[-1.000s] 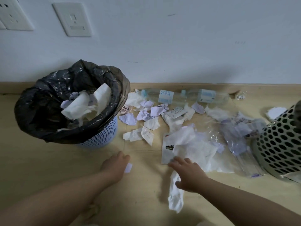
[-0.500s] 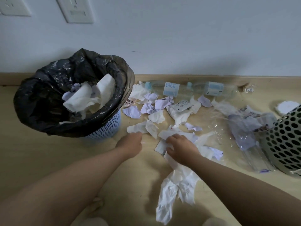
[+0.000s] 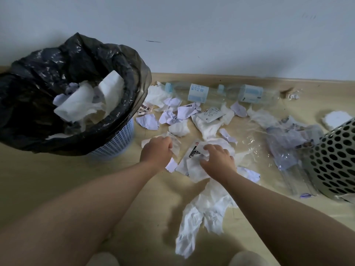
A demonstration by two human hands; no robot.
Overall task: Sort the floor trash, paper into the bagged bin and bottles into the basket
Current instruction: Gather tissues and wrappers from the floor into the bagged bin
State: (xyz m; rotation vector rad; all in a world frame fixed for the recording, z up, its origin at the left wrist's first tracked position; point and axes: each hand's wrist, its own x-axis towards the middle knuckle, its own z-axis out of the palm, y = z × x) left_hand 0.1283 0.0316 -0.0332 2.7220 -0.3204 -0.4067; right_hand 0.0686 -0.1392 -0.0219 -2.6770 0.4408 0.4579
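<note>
Paper scraps [image 3: 173,118] lie scattered over the middle of the frame on the floor [image 3: 57,179], and both hands are down in the near edge of that litter. The left hand [image 3: 156,151] has its fingers curled round a small white scrap [image 3: 173,145]. The right hand [image 3: 218,160], just beside it, has its fingers bunched into a crumpled tissue [image 3: 194,167]. A torn strip of tissue trails from under that wrist towards the bottom of the frame, its long axis nearly straight down.

The bagged bin [image 3: 28,121] stands at the upper left, mouth open and already holding white paper. It lies up and to the left of both hands, and the left hand is the nearer one, so its load has the shorter carry. The basket [image 3: 338,160] sits at the right edge, nearer the right hand. Two bottles [image 3: 197,92] lie end to end along the wall [image 3: 211,35], beyond the scraps and untouched.
</note>
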